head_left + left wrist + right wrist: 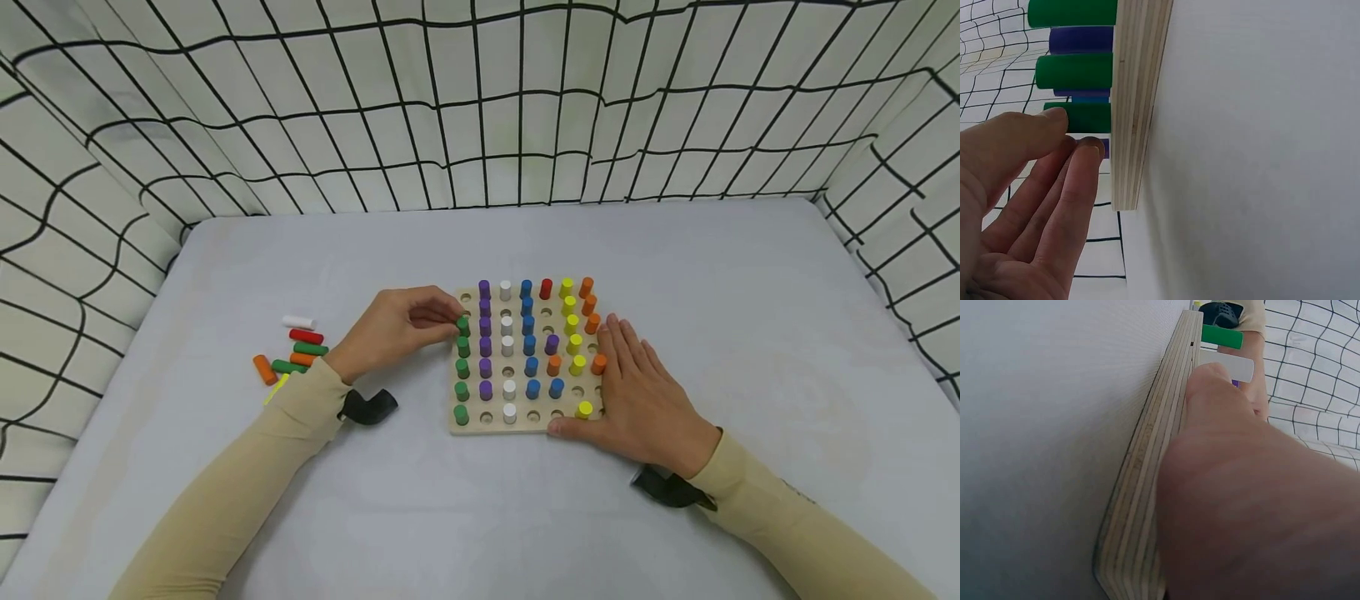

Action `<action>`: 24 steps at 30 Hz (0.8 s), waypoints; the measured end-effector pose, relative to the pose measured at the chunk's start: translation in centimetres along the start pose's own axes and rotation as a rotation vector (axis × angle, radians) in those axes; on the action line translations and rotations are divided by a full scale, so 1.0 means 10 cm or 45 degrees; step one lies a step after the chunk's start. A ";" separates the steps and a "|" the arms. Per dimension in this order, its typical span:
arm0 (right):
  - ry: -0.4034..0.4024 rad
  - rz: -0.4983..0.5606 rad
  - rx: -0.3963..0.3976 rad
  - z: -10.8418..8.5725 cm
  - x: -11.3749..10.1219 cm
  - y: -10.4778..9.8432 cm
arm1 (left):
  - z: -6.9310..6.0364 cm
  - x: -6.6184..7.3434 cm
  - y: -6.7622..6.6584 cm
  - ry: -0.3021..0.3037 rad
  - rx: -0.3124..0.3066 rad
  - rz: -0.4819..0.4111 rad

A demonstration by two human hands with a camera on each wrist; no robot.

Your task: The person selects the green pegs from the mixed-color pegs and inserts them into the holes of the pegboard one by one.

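A wooden pegboard (497, 428) lies mid-table with columns of coloured pegs, some holes bare. My left hand (401, 327) is at its left edge, pinching the rearmost green peg (1090, 119) in the left column between thumb and fingers. That peg stands in the board, and a bare hole lies behind it. Along the right side, my right hand (648, 404) rests against the board with fingers straight and the thumb at the front edge. It hides part of the right edge. A white peg (1232, 366) shows beside that thumb in the right wrist view.
Left of the left hand lies a loose pile of pegs, among them a white peg (298, 322), a red peg (306, 337) and an orange peg (264, 370). The left sleeve partly covers a yellow one. Black-lined netting (480, 104) stands round the table's back and sides.
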State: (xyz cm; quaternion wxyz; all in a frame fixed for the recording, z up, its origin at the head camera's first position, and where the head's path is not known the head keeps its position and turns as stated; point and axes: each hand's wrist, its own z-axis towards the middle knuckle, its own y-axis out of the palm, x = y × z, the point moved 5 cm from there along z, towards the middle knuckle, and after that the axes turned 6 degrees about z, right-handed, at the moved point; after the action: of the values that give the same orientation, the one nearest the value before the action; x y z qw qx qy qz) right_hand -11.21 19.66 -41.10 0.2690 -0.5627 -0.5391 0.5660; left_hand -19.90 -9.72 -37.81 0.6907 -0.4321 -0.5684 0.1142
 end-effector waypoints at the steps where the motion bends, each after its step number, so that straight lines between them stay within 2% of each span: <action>1: -0.002 0.000 0.001 0.00 0.00 0.00 | -0.01 0.00 -0.02 0.005 0.005 0.004; 5: -0.006 0.002 0.005 0.00 -0.02 -0.02 | -0.05 0.00 -0.10 0.015 0.031 0.019; 18: -0.016 -0.004 0.009 -0.01 -0.02 -0.01 | -0.25 -0.09 -0.34 -0.037 0.105 0.051; 24: -0.021 -0.011 0.008 -0.01 -0.03 -0.02 | -0.36 -0.11 -0.46 -0.036 0.145 0.045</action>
State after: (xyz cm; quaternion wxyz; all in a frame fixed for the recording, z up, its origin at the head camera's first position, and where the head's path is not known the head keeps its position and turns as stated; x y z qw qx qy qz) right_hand -11.09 19.50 -40.85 0.2687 -0.5548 -0.5419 0.5713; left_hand -18.64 -14.89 -35.14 0.7040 -0.4006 -0.5629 0.1646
